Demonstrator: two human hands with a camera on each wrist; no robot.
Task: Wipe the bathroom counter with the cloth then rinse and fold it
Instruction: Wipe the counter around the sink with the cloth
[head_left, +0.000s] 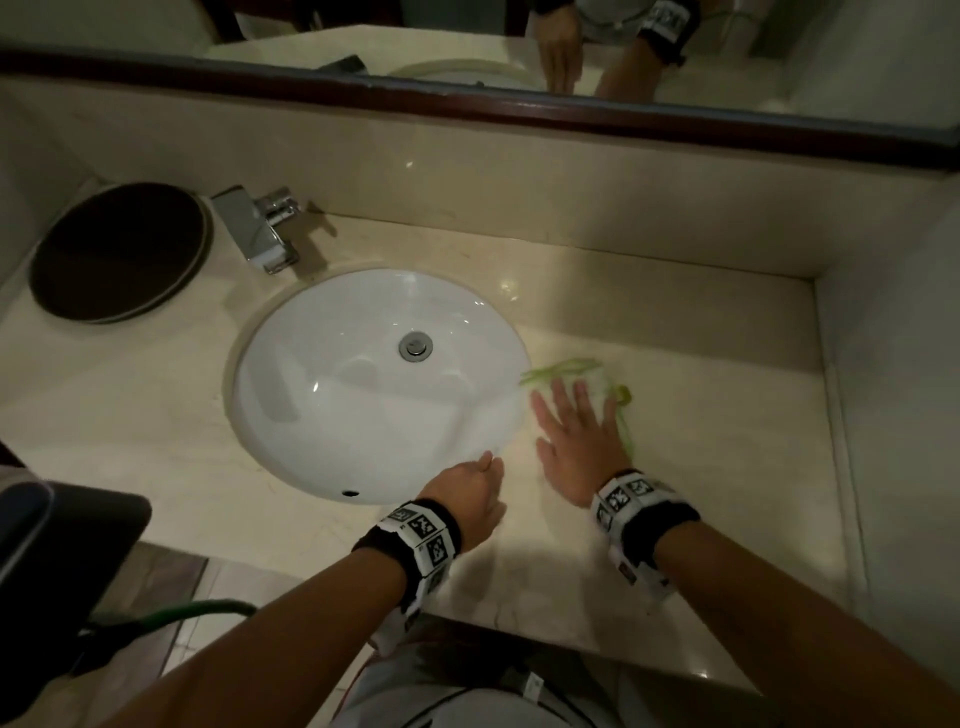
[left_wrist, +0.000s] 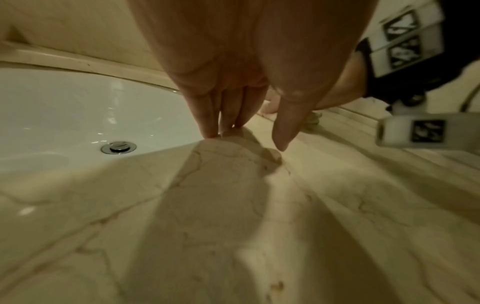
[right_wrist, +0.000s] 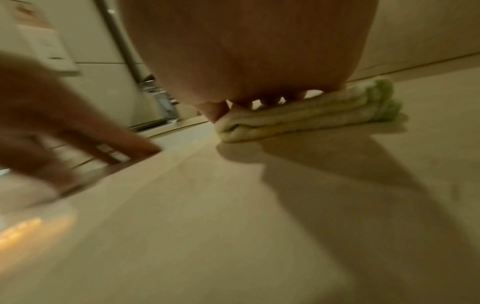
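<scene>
A pale cloth with green edging (head_left: 597, 382) lies folded flat on the beige marble counter (head_left: 727, 457), just right of the sink. My right hand (head_left: 576, 431) presses on it with straight, spread fingers; the right wrist view shows those fingertips on the folded cloth (right_wrist: 306, 119). My left hand (head_left: 472, 493) rests at the counter's edge by the sink rim, fingers straight and pointing down onto the marble (left_wrist: 215, 131), holding nothing. The white oval sink (head_left: 374, 384) sits left of both hands.
A chrome tap (head_left: 260, 228) stands behind the sink at the left. A dark round tray (head_left: 119, 252) lies at the far left of the counter. A mirror (head_left: 467, 47) runs along the back wall. A side wall bounds the counter on the right.
</scene>
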